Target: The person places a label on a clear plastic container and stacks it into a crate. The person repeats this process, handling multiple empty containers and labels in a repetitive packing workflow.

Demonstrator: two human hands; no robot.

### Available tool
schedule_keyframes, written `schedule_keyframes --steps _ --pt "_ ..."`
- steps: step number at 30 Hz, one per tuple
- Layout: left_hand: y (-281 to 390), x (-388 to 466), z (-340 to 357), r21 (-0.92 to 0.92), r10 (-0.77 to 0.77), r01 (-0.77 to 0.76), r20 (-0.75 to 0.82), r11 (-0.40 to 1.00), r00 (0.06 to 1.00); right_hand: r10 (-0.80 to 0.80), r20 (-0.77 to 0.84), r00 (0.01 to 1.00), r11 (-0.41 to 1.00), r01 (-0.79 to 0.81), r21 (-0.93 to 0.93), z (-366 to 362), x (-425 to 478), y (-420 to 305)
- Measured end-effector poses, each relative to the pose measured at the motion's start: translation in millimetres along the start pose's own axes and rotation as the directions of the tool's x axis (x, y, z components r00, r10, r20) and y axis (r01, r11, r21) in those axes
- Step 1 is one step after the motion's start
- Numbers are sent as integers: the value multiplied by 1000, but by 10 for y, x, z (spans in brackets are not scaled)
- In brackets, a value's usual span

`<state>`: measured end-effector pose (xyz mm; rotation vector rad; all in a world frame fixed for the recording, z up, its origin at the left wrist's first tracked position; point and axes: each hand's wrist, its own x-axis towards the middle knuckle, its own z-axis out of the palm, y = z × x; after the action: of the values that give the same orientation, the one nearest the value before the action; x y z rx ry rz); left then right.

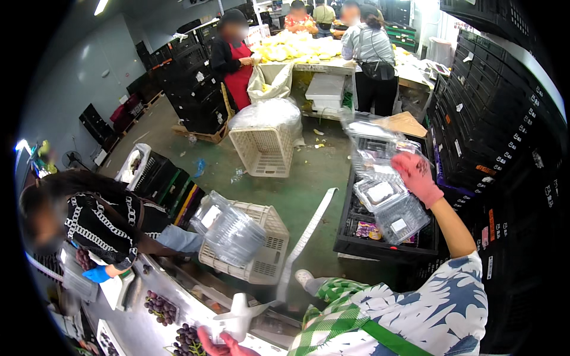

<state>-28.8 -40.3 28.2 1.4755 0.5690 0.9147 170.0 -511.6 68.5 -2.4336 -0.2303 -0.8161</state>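
Note:
At the bottom edge, my left hand, in a pink glove, has its fingers around a folded white label strip. A long loose strip hangs nearby over the floor. My right hand, also pink-gloved, grips a blurred clear plastic clamshell above a black crate. Below that hand, another clear clamshell with a white label lies open on packs in the crate. Dark grapes lie on the metal table, just left of my left hand.
A co-worker with a blue glove handles grapes by a scale. Stacked clamshells sit on a cream crate. Tall black crates crowd my right. Another cream crate stands ahead; people work at a far table.

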Motion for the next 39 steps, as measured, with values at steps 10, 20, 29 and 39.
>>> schedule_keyframes --steps 10,20,29,39 --pt "121 -131 -11 -238 -369 393 138 888 919 182 624 760 878 161 -451 79 -2280 1741" --pt "-188 -316 -4 -390 -410 526 344 756 845 481 789 382 875 -153 -460 667 -2385 1783" --pt "-179 -446 -193 -293 -263 283 108 913 959 133 702 700 912 192 -364 1494 -1094 17" --pt "273 -362 -455 -155 -403 506 429 849 808 -578 544 608 815 407 412 4460 -379 -1972"
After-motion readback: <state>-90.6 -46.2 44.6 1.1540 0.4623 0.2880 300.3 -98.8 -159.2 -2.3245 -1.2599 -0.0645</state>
